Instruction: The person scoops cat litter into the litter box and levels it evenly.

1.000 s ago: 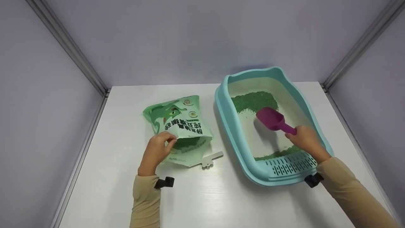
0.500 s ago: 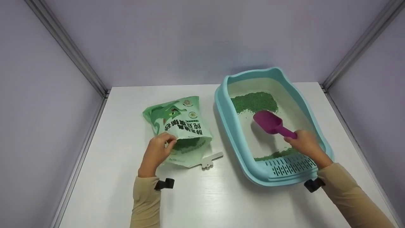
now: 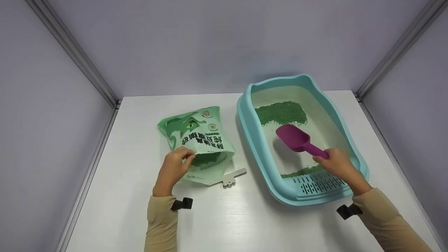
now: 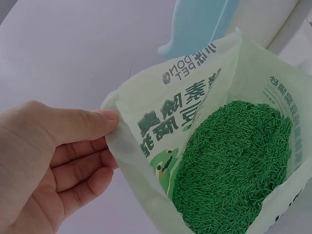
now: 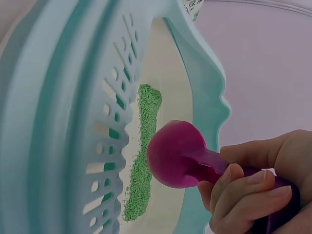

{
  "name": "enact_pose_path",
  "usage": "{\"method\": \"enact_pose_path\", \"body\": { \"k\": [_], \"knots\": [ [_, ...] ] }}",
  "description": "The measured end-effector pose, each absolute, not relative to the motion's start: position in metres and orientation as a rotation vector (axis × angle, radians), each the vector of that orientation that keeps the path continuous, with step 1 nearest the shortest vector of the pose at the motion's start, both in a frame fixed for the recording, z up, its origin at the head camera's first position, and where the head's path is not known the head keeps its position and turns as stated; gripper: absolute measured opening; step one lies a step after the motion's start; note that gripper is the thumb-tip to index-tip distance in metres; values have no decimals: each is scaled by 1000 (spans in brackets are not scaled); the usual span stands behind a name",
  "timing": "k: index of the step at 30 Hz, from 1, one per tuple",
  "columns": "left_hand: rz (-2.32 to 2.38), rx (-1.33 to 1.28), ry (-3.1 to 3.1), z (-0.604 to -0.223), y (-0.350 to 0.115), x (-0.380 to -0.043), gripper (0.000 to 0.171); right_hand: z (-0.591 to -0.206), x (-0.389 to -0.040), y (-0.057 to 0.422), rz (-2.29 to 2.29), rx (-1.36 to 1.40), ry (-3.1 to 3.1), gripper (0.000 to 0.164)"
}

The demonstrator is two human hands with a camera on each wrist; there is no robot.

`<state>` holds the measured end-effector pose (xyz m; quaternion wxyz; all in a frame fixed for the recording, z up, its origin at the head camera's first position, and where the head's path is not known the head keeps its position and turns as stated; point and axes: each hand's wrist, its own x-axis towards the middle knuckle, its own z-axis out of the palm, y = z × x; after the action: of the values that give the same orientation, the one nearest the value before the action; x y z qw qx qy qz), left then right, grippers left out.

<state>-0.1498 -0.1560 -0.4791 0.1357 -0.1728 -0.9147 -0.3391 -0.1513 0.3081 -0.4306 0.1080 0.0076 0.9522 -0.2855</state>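
Scoop (image 3: 294, 137), purple and held over the pale floor of the blue tray (image 3: 254, 143), has its handle wrapped in the curled fingers (image 5: 243, 195) of the right hand (image 3: 336, 163) — while left of that tray the left hand (image 3: 175, 164) pinches the rim (image 3: 214, 152) of the open bag (image 3: 196, 129), green pellets (image 4: 234, 165) showing inside.

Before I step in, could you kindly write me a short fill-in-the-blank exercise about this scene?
1. The right hand grips the purple scoop by its ____.
2. The left hand pinches the edge of the open bag, and the pellets inside are coloured ____.
3. In the head view, the tray stands on the ____ side of the bag.

Missing words: handle; green; right.
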Motion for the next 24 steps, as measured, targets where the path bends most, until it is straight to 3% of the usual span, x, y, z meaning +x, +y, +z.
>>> {"method": "enact_pose_path", "body": {
  "k": [24],
  "knots": [
    [-987,-509,-2629,-480,-156,-150,7,-403,-129,294,-930,-21,2832,30]
  ]
}}
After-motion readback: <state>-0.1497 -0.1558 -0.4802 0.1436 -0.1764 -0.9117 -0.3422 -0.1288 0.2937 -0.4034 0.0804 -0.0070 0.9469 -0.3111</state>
